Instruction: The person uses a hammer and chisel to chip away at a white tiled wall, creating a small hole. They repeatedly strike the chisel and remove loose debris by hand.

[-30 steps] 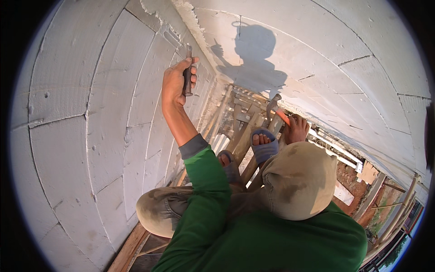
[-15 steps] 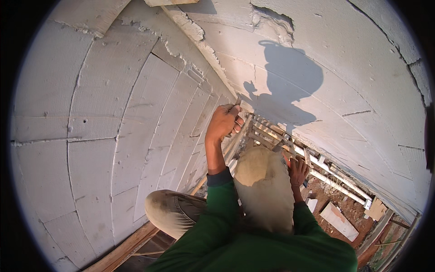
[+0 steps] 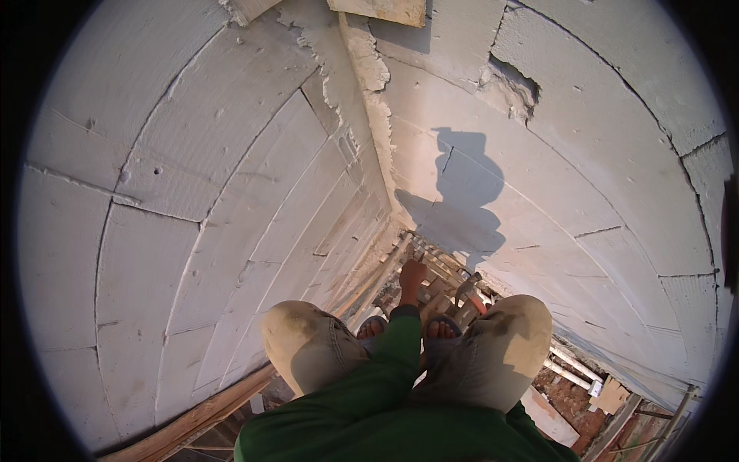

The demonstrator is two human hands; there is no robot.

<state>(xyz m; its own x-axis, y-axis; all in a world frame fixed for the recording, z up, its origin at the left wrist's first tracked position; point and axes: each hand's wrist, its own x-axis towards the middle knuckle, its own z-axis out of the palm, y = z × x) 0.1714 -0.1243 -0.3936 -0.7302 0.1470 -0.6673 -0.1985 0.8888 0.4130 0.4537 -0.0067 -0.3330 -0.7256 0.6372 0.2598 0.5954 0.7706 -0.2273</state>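
Just then, the left hand (image 3: 412, 279) had dropped to left of the right knee (image 3: 517, 319), seemingly pausing work; its curled grip's contents couldn't be told. The hammer (image 3: 468, 288) showed beyond that knee, right hand hidden.

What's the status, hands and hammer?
Left hand stretched forward, grip unclear. Right hand out of sight. Hammer partly visible; right knee in front of the rest.
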